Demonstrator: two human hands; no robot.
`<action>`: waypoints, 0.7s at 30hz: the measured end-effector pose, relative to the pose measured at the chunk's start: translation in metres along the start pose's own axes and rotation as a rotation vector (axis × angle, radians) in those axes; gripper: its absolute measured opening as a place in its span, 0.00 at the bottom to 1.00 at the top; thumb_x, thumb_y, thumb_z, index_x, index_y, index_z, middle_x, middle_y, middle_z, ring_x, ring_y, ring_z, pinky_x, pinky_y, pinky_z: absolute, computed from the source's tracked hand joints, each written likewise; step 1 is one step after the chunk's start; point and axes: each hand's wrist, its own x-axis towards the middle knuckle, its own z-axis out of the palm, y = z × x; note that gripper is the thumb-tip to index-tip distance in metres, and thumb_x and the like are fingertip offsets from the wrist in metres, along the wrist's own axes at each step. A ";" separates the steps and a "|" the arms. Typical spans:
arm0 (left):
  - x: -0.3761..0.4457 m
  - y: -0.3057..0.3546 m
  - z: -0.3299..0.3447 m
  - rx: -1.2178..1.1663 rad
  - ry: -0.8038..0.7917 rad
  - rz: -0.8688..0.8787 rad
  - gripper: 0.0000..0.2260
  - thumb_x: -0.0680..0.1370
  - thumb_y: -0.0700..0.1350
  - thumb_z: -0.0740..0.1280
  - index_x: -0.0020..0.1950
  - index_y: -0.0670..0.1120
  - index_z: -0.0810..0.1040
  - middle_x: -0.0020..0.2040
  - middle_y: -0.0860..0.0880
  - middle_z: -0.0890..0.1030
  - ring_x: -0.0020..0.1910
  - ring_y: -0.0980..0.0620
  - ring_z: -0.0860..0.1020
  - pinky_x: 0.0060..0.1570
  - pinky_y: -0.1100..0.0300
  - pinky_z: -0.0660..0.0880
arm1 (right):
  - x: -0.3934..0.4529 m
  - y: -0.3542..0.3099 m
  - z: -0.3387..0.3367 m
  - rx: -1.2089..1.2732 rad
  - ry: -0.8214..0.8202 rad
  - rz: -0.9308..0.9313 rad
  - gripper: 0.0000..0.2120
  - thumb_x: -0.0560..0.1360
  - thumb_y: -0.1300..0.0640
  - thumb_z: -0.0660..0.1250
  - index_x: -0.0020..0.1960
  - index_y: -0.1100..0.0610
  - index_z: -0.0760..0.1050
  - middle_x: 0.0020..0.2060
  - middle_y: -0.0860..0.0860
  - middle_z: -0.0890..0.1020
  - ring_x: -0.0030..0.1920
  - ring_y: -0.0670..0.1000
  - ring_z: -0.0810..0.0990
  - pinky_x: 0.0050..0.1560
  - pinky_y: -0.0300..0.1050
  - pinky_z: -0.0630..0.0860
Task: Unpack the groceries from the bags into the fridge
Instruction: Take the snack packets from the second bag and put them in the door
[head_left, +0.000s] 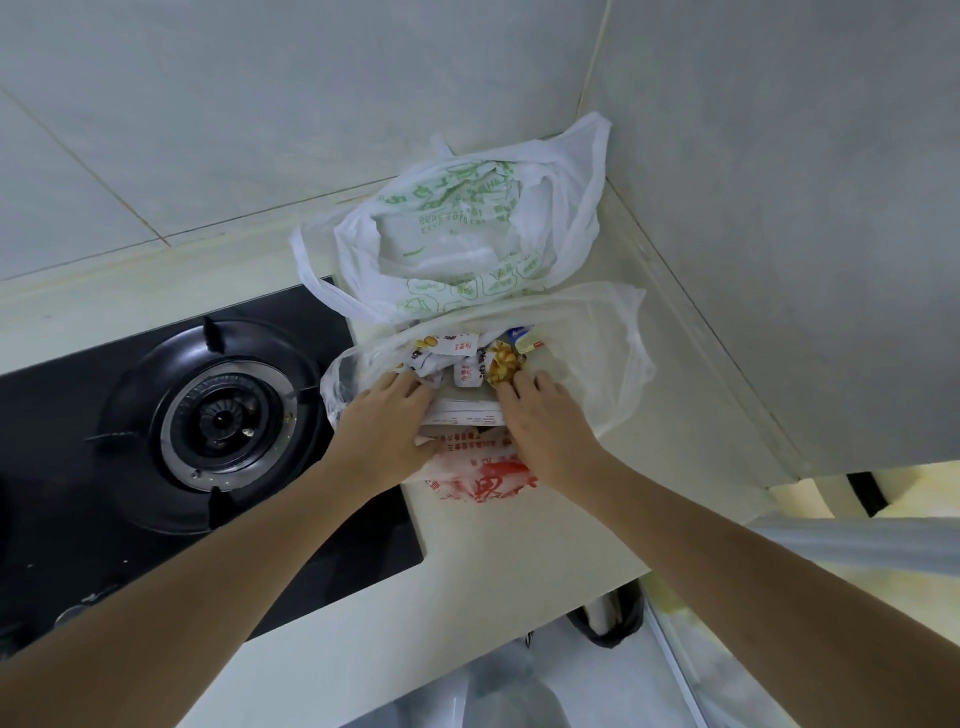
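Two plastic bags lie on the pale counter (498, 545) in the corner. The far one is a white bag with green print (457, 244), its mouth open. The near one is a clear bag with red print (587, 343), holding several small snack packets (467, 364), one with a yellow picture (504, 364). My left hand (384, 431) and my right hand (550, 426) both reach into the near bag's mouth, fingers curled on a flat white packet (467, 413) between them. The fridge is not in view.
A black gas hob (218, 421) with one round burner sits left of the bags, touching the near bag's edge. Tiled walls close the corner behind and to the right. Below the counter's front edge I see floor and a black cable (608, 623).
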 end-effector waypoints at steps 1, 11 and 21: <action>-0.002 -0.003 -0.001 -0.005 -0.004 -0.002 0.30 0.73 0.61 0.74 0.71 0.49 0.74 0.65 0.50 0.77 0.66 0.46 0.73 0.60 0.49 0.77 | -0.002 0.002 -0.001 0.024 0.006 0.003 0.16 0.73 0.62 0.71 0.58 0.59 0.73 0.52 0.56 0.76 0.47 0.54 0.75 0.45 0.47 0.75; -0.004 -0.008 -0.014 0.136 -0.144 0.039 0.16 0.73 0.57 0.73 0.56 0.52 0.77 0.58 0.56 0.79 0.65 0.50 0.72 0.54 0.55 0.70 | -0.002 0.020 -0.021 0.220 -0.070 0.013 0.11 0.79 0.59 0.64 0.60 0.55 0.67 0.49 0.51 0.75 0.47 0.52 0.69 0.45 0.46 0.67; 0.001 0.001 -0.002 0.193 -0.205 0.101 0.15 0.76 0.57 0.70 0.59 0.54 0.76 0.65 0.56 0.76 0.67 0.50 0.70 0.63 0.50 0.67 | -0.002 0.017 -0.037 0.535 -0.148 0.053 0.10 0.86 0.46 0.54 0.52 0.52 0.63 0.42 0.44 0.68 0.46 0.52 0.69 0.50 0.50 0.68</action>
